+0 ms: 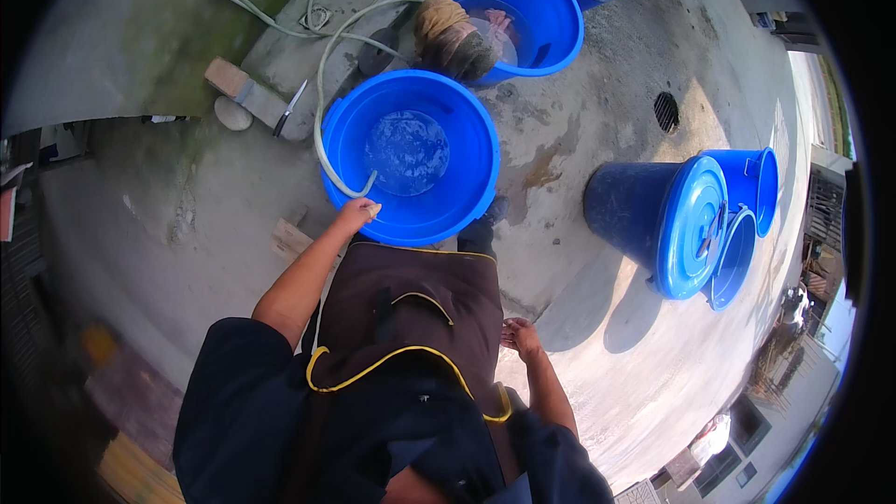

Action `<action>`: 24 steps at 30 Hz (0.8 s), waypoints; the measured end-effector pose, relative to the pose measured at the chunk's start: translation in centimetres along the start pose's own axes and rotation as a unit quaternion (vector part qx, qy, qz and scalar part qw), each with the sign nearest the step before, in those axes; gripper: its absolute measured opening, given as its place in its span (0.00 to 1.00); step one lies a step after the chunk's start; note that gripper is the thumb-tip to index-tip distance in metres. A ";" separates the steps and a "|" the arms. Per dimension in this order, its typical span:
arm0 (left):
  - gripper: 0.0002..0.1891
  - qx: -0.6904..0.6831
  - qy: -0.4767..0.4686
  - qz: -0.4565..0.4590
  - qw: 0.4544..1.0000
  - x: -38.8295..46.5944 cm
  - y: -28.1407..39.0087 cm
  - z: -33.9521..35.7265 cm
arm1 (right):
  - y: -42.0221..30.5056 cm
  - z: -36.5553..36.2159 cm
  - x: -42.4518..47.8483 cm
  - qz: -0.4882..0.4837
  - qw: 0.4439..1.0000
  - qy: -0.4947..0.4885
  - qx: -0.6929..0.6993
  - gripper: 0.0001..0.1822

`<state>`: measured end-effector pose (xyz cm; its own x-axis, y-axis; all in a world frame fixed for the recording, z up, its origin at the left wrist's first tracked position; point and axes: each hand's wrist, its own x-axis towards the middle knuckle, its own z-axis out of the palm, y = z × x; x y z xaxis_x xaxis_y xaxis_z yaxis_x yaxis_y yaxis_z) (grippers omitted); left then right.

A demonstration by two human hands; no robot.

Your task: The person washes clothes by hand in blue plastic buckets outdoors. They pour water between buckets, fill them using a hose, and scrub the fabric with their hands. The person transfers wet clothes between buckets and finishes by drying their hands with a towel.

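Note:
A round blue plastic tub (455, 126) stands in front of me with shallow, rippled water (407, 152) at its bottom. A pale green hose (322, 101) runs over its left side, its end hanging inside. My left hand (358, 214) is at the tub's near-left rim, just below the hose end, fingers bent. Something small and pale yellow shows at its fingertips; whether it is a held thing I cannot make out. Beside the right edge of my brown apron (420, 287) is my right hand (521, 336), low and loosely curled, with no held object visible.
Behind is another blue tub (518, 14) with pinkish contents, brown cloth (448, 35) draped over its rim. A knife (290, 109) lies on the concrete ledge near a brick (225, 77) and a stone (232, 114). At right stand a lidded blue barrel (630, 199) and a floor drain (666, 112).

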<state>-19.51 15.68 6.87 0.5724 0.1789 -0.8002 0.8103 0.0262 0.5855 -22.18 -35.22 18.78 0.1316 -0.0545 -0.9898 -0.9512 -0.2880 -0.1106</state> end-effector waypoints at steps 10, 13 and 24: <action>0.23 -0.123 0.089 -0.082 0.985 -1.2 7.3 11.5 | -26.0 -10.8 10.4 -0.198 0.978 -0.006 -0.072 0.11; 0.22 -0.100 0.024 -0.007 0.995 -2.1 10.2 16.5 | -34.2 -9.8 9.0 -0.249 0.959 -0.072 -0.111 0.12; 0.23 -0.181 0.096 0.117 0.972 1.7 19.8 16.8 | -52.1 0.8 6.7 -0.324 0.899 -0.170 -0.241 0.24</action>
<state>-0.37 -0.03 14.97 0.6737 0.4007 -0.6209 0.5430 0.3015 0.7837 28.02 -19.82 17.85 0.4443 0.5454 -0.7108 -0.4633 -0.5391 -0.7033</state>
